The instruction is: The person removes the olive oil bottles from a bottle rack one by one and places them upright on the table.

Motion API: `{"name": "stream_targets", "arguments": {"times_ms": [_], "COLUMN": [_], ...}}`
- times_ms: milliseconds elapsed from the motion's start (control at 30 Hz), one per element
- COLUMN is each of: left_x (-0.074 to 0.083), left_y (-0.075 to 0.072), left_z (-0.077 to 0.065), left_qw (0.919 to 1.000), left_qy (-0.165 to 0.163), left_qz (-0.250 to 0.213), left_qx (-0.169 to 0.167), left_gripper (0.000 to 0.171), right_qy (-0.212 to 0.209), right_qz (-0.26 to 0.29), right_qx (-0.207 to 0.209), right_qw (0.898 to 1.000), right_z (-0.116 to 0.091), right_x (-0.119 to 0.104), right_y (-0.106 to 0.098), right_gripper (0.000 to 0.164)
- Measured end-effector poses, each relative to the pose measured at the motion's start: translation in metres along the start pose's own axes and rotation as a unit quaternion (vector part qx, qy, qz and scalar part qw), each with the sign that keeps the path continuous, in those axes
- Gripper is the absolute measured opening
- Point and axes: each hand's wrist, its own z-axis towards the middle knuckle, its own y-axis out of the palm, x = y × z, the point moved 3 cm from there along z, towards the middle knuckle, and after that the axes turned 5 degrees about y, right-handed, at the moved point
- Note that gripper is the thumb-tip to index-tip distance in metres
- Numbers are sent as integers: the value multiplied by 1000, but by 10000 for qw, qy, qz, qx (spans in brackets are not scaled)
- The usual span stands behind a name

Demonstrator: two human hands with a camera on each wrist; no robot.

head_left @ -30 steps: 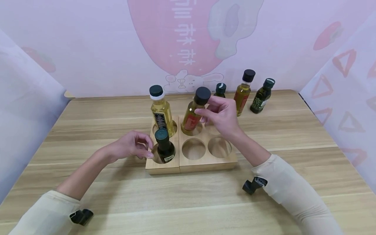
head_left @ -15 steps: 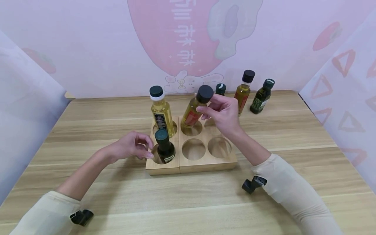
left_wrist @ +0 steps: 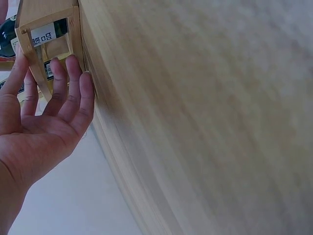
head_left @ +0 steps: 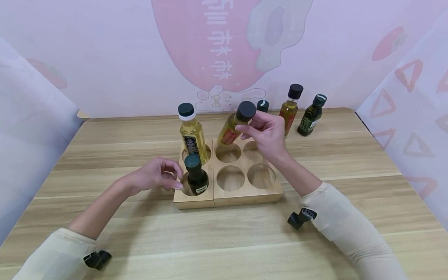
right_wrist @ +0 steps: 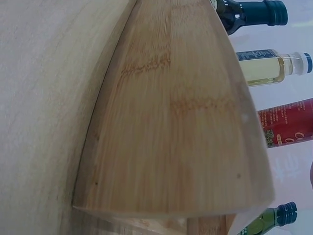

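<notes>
My right hand (head_left: 264,134) pinches a red-labelled oil bottle (head_left: 229,134) just below its black cap. The bottle tilts, its base over the back-left hole of the wider section of a wooden bottle rack (head_left: 245,200). In the right wrist view its red label (right_wrist: 288,125) shows beyond the rack's side; the hand is almost wholly out of frame there. My left hand (head_left: 154,175) is at the rack's left end, fingers loosely bent along its open side in the left wrist view. Beside it, a dark green-capped bottle (head_left: 197,179) and a taller pale-yellow oil bottle (head_left: 192,136) stand in the narrow section.
Behind the rack to the right stand another red-labelled oil bottle (head_left: 288,112) and a dark green bottle (head_left: 311,116). A third, green-capped bottle (head_left: 262,105) is mostly hidden by my right hand. A pink printed backdrop (head_left: 140,58) rises behind the wooden table (head_left: 245,241).
The red-labelled bottle in my right hand has risen out of its rack hole and leans further, its cap shifting slightly right. My left hand has stayed at the rack's end.
</notes>
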Motion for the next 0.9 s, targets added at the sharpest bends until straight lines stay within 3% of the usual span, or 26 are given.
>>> {"name": "stream_targets", "arguments": {"times_ms": [600,900], "left_x": [0,-1], "left_y": [-1,0], "left_z": [0,-1], "left_qw": [10000,10000], "left_qy": [22,39], "left_qz": [28,1], "left_qx": [16,34], "left_gripper": [30,30], "right_qy": [53,385], "right_qz": [-349,-479], "right_qx": [297,353], "right_qw": [9989,9975], "right_z": [8,13], "right_x": [6,16], "right_y": [-6,-5], "right_gripper": [28,30]}}
